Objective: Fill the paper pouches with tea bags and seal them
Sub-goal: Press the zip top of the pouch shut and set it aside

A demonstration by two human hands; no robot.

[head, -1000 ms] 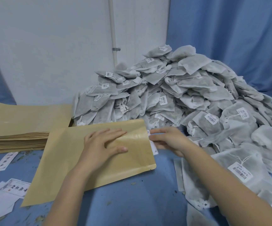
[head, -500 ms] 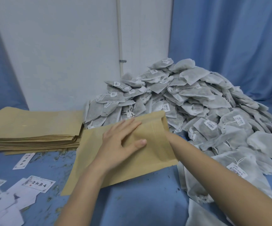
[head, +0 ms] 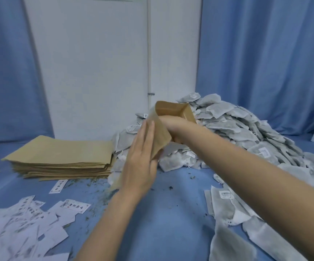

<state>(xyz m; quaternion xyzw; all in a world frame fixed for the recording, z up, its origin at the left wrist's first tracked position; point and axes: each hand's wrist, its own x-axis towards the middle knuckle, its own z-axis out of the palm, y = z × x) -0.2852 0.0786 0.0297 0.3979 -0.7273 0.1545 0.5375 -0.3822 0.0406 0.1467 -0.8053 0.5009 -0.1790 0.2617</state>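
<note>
Two hands on one kraft paper pouch [head: 160,136], raised above the blue tabletop [head: 161,213] with its mouth open and up. Left hand [head: 143,162] lies flat against the pouch's outer side, fingers straight. Right hand [head: 171,127] goes into the mouth, fingers hidden; grip cannot be told. Tea bag heap [head: 237,132] right behind; flat pouch stack [head: 62,157] left

A tan kraft-paper pouch [head: 163,127] stood raised, mouth spread open, before a large heap of grey-white tea bags [head: 233,129].
</note>
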